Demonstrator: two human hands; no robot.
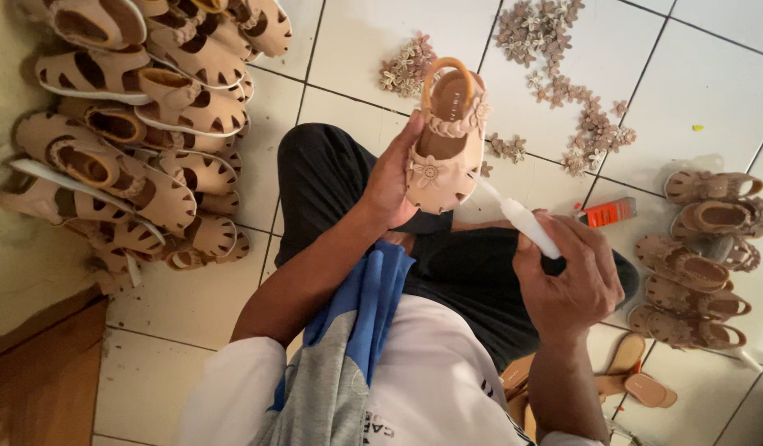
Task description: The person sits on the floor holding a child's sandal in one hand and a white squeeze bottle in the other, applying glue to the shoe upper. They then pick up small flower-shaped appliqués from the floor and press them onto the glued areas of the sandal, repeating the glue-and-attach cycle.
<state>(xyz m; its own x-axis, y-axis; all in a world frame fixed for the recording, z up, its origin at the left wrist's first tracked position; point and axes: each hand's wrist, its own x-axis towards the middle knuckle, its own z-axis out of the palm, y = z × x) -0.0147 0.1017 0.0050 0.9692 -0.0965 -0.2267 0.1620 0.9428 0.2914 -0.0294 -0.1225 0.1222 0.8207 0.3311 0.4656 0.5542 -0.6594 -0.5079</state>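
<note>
My left hand [392, 177] holds up a small beige child's sandal [444, 140] with flower trims and a heel loop, its toe pointing down. A white glue tube [522, 220] is gripped in my right hand [573, 277], and its nozzle touches the sandal's lower right side. Both hands are above my black-trousered knee [332, 177].
A heap of matching beige sandals [133, 124] lies at the left by a wall. Several finished sandals [699, 256] stand in a row at the right. Loose flower trims [555, 58] are scattered on the white floor tiles, and a small orange box [610, 212] lies near the tube.
</note>
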